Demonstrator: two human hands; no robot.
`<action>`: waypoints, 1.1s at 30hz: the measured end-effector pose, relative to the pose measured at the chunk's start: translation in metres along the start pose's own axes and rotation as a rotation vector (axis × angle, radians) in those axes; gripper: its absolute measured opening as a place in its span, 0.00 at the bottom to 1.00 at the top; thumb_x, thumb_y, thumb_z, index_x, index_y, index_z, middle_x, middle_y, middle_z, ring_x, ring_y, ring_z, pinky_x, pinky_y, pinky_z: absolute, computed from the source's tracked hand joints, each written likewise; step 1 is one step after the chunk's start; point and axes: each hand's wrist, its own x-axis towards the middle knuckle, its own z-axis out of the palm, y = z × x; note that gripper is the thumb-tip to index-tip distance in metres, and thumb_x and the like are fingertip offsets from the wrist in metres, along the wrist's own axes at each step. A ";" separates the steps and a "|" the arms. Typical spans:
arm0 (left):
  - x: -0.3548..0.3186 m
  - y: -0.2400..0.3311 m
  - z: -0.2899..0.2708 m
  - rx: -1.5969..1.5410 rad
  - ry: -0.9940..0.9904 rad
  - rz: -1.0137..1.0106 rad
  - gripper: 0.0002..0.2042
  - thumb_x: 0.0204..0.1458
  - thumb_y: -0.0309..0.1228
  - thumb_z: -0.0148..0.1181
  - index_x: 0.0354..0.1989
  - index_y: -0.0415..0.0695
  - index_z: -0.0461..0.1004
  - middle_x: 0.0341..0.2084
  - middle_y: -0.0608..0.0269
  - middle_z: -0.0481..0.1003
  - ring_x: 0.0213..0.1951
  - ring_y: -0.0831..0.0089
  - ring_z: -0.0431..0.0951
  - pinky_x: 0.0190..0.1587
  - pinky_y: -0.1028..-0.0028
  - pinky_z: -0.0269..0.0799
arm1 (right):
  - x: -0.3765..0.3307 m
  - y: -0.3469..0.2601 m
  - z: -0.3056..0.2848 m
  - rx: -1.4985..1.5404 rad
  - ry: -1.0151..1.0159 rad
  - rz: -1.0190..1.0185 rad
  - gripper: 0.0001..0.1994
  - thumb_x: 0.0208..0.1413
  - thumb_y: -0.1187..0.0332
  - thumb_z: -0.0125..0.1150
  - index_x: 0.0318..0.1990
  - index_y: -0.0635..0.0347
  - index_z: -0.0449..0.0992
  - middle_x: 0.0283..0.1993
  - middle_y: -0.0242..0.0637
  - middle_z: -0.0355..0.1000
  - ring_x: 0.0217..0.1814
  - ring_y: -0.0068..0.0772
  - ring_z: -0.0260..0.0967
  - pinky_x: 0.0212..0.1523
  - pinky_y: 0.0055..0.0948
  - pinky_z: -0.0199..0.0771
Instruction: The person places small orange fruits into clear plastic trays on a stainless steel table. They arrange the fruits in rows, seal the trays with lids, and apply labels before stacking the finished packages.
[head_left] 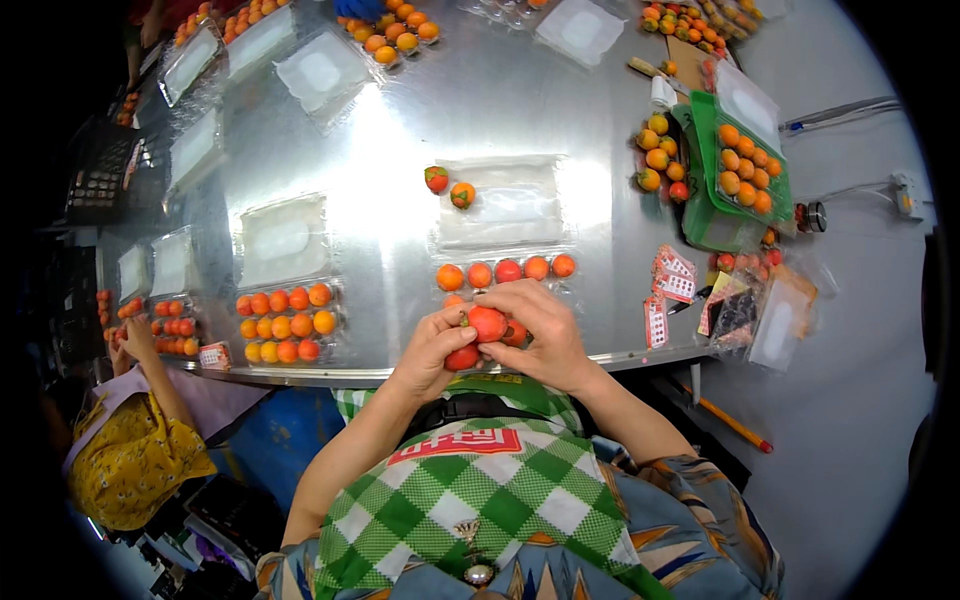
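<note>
Red-orange fruit [488, 323], one, lower centre of frame: gripped between fingers of left hand [432, 348] and right hand [548, 335]. Risks: bruising, should the fingers press hard; a drop onto neighbouring fruits [462, 359], should they slacken.

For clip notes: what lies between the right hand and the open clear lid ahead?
In the head view, a row of five tomato-like fruits lies there.

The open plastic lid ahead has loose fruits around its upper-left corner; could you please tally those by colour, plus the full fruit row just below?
Loose red fruit: 1
Loose orange fruit: 1
Fruits in the row: 5
Total: 7
</note>
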 end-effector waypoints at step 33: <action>0.002 -0.001 0.019 1.239 0.107 0.679 0.24 0.39 0.18 0.64 0.48 0.39 0.66 0.49 0.56 0.65 0.49 0.68 0.69 0.51 0.70 0.67 | -0.032 0.014 0.001 0.799 -0.055 0.655 0.17 0.52 0.72 0.59 0.50 0.63 0.65 0.42 0.34 0.70 0.41 0.22 0.70 0.43 0.25 0.72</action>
